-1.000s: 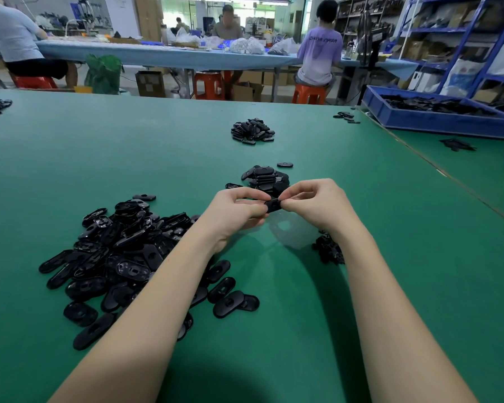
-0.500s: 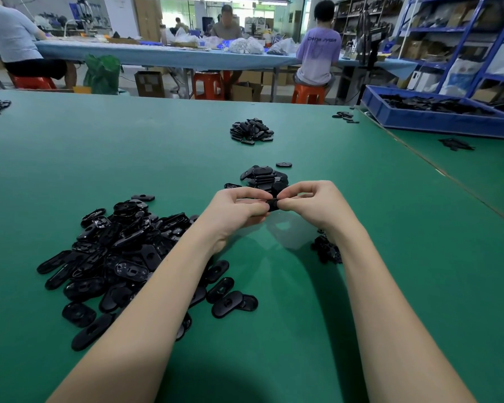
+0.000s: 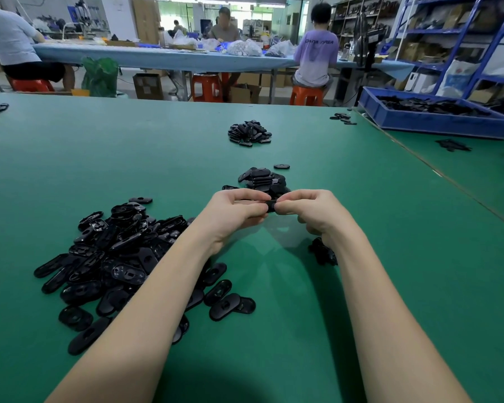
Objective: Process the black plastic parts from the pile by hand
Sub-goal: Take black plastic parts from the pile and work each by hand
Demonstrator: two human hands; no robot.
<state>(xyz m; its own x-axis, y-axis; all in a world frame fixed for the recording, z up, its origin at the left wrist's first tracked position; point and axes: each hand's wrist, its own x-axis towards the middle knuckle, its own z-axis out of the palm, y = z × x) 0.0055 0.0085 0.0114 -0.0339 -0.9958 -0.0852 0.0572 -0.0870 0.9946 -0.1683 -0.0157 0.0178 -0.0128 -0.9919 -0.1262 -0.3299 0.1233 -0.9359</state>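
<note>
A large pile of black oval plastic parts lies on the green table at the left. Above the table's middle, my left hand and my right hand meet, and both pinch one small black plastic part between fingertips and thumbs. Most of that part is hidden by my fingers. Just beyond my hands sits a smaller stack of black parts. A little clump of black scraps lies under my right wrist.
Another heap of black parts lies farther back, with loose pieces at the far right edge. A blue bin holding black parts stands on the adjoining table at the right. People sit at a long bench behind.
Both hands stay together on the same small part, shifting only slightly. The piles have not moved.
</note>
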